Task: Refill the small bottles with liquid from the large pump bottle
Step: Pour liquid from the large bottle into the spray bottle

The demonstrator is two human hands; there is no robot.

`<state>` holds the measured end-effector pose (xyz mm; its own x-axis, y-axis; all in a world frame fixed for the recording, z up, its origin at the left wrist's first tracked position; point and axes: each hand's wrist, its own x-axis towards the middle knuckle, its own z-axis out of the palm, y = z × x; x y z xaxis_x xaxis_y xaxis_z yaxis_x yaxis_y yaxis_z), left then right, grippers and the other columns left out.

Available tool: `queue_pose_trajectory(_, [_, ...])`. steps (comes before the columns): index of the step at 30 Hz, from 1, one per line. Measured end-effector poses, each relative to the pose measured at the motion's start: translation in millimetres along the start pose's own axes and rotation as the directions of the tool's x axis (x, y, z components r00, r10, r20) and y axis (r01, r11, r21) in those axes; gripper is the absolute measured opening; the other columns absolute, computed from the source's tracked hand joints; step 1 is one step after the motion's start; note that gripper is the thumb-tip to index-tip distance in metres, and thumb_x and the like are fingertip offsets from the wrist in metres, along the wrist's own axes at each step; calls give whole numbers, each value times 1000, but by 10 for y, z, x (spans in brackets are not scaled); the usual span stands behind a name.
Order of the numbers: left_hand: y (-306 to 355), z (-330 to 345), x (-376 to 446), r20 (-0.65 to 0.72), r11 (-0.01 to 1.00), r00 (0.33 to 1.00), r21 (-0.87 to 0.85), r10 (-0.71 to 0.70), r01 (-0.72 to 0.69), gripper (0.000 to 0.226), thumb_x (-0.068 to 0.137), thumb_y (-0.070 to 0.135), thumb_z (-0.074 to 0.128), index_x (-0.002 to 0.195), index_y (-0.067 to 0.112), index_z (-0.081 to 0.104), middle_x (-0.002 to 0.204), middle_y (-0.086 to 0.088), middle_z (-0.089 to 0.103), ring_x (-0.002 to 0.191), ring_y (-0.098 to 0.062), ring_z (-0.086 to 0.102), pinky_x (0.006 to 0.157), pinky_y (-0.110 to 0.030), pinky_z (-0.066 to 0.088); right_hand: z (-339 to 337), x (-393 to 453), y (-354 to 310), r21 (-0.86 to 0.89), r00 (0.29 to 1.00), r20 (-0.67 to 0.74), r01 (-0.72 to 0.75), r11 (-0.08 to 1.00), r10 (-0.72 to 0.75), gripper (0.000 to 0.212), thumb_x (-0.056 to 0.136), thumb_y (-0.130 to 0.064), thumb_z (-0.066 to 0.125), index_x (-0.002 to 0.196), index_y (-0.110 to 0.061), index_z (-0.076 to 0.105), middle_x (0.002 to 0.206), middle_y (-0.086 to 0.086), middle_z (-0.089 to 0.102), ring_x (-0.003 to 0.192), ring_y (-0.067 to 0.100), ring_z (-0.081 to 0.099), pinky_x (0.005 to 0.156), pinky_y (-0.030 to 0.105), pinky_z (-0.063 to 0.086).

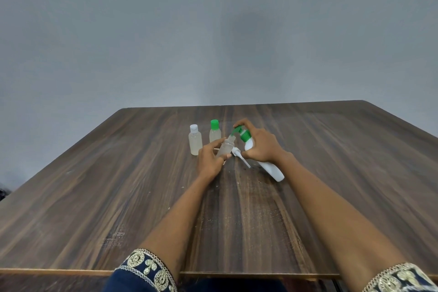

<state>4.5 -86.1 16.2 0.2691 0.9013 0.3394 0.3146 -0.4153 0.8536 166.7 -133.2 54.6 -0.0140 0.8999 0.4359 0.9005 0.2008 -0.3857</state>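
My right hand (262, 146) grips a large white pump bottle (272, 168) with a green pump head (243, 134), tilted so its nozzle points left, with a finger on top of the pump. My left hand (209, 160) holds a small clear uncapped bottle (226, 147), tilted with its mouth right at the green nozzle. Two more small clear bottles stand upright behind: one with a white cap (195, 141), one with a green cap (215, 131). A white spray cap with a dip tube (239, 155) lies on the table between my hands.
The wooden table (118, 197) runs up to a grey wall at its far edge. Its near edge is just in front of my dark embroidered sleeves (144, 270).
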Motion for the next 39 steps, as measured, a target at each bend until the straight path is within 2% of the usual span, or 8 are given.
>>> queue_pose_trajectory(6, [61,64,3,42,999,998,-9,53,-53,50,74,10,75,122,15,61,115,-7,67,94,-13,57,80,-25,47,-29,-22,-39,-1,998,-12,54,999,-54,79,69,-29,74,139,-30,36,64,-16,45,50,7,44,48,14,28])
queue_pose_trajectory(12, [67,39,4,17,998,998,-20,58,-57,48,75,7,74,122,14,61,114,-6,66,93,-14,56,78,-25,46,-14,-5,19,29,999,-35,21,999,-20,75,69,-24,78,133,-31,40,65,-11,49,54,9,48,50,15,30])
queue_pose_trajectory(16, [23,41,17,-14,1000,1000,-22,15,-15,48,75,7,74,120,16,63,113,-6,67,92,-17,58,77,-26,46,-4,0,48,41,998,-57,6,999,-4,75,67,-22,76,131,-34,39,70,4,59,53,14,49,48,18,33])
queue_pose_trajectory(22, [30,20,26,-67,998,997,-61,-23,19,45,74,9,75,117,17,64,109,-7,68,90,-19,60,78,-29,48,-3,-5,24,-2,999,-44,-2,1000,2,73,69,-26,75,132,-35,39,63,-8,47,53,10,46,48,18,29])
queue_pose_trajectory(28, [55,6,34,-76,998,997,-59,-20,15,46,75,9,75,119,16,63,111,-5,66,87,-14,55,76,-26,44,-19,-20,-20,-33,1000,-20,12,999,-13,67,72,-26,75,130,-33,42,54,-7,40,48,9,42,48,19,27])
queue_pose_trajectory(34, [5,32,32,-51,999,998,-8,-39,38,50,78,9,73,125,16,58,122,-7,63,95,-13,53,81,-27,46,-24,-16,-20,-37,999,37,10,999,-9,69,68,-35,65,133,-32,40,54,-7,41,48,9,42,48,20,31])
queue_pose_trajectory(39, [-30,-4,35,-38,999,999,-3,-38,38,49,78,8,72,124,17,59,122,-6,63,97,-12,53,84,-25,45,-1,7,-2,-51,999,54,9,999,-7,68,66,-25,68,127,-34,41,54,-5,42,47,12,41,47,22,31])
